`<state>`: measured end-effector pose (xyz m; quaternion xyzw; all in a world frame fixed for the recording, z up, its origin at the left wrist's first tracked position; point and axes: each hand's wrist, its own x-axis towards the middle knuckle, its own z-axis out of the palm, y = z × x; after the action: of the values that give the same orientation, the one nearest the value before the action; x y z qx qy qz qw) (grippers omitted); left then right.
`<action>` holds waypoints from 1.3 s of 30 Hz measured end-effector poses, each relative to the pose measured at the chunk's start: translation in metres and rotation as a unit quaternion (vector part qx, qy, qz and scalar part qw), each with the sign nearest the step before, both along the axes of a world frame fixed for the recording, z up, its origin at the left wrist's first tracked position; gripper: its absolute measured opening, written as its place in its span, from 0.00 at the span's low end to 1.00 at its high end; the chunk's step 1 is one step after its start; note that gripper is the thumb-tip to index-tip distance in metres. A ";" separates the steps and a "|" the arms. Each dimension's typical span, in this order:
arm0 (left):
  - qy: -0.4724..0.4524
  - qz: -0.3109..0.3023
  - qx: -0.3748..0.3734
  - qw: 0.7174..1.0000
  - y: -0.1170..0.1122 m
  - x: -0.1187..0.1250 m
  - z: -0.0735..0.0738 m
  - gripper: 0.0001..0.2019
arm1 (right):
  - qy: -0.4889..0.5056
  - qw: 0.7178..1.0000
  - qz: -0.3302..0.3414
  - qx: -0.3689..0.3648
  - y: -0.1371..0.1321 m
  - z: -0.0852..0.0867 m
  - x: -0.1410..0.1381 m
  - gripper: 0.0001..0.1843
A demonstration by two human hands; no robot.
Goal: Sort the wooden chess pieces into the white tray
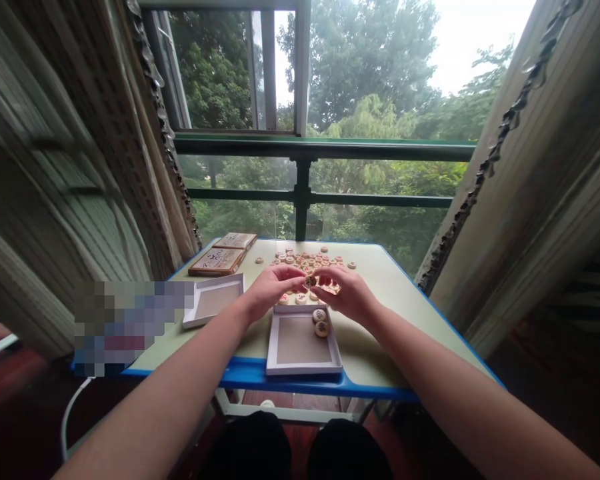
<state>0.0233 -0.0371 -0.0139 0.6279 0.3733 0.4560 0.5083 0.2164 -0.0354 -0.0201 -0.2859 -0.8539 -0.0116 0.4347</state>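
Centre frame: left hand (270, 293) pinches 1 wooden piece (310, 281); right hand (349, 295) curls beside it, grip unclear; tray (300, 363) lies below.

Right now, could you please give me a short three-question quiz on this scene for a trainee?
1. True or false: the near tray holds two round pieces.
2. Where does the second tray lie? A) left of the near tray; B) right of it; C) stacked on it.
3. What do the left hand and right hand pinch between their fingertips?
Key: 1 true; 2 A; 3 a single round piece.
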 end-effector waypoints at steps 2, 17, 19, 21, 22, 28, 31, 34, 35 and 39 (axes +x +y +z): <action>-0.001 -0.011 0.001 1.000 0.001 0.000 -0.002 0.16 | -0.004 1.000 0.007 -0.003 -0.002 0.002 -0.001 0.10; 0.350 0.063 0.257 0.899 0.000 -0.012 -0.018 0.12 | -0.229 0.929 -0.020 -0.291 -0.018 0.031 0.010 0.09; 0.361 0.059 0.259 0.894 -0.001 -0.012 -0.019 0.12 | -0.233 0.928 -0.032 -0.290 -0.020 0.031 0.008 0.09; 0.367 0.059 0.262 0.891 -0.002 -0.012 -0.019 0.12 | -0.238 0.926 -0.042 -0.291 -0.021 0.032 0.007 0.09; 0.370 0.059 0.261 0.890 -0.002 -0.012 -0.019 0.12 | -0.241 0.925 -0.046 -0.292 -0.021 0.032 0.007 0.09; 0.373 0.047 0.256 0.891 -0.005 -0.010 -0.016 0.11 | -0.231 0.927 -0.052 -0.290 -0.019 0.030 0.008 0.13; 0.375 0.037 0.260 0.889 -0.007 -0.009 -0.015 0.10 | -0.226 0.931 -0.033 -0.283 -0.018 0.029 0.008 0.11; 0.371 0.037 0.263 0.890 -0.008 -0.009 -0.017 0.10 | -0.232 0.928 -0.025 -0.290 -0.018 0.029 0.007 0.08; 0.371 0.040 0.267 0.889 -0.008 -0.009 -0.018 0.10 | -0.232 0.926 -0.027 -0.296 -0.018 0.029 0.007 0.08; 0.375 0.047 0.288 0.880 -0.006 -0.010 -0.020 0.10 | -0.222 0.924 -0.033 -0.311 -0.016 0.028 0.008 0.10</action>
<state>0.0137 -0.0427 -0.0342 0.8523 0.4175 0.2973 0.1046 0.2240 -0.0516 0.0074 -0.4252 -0.8791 0.1771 0.1230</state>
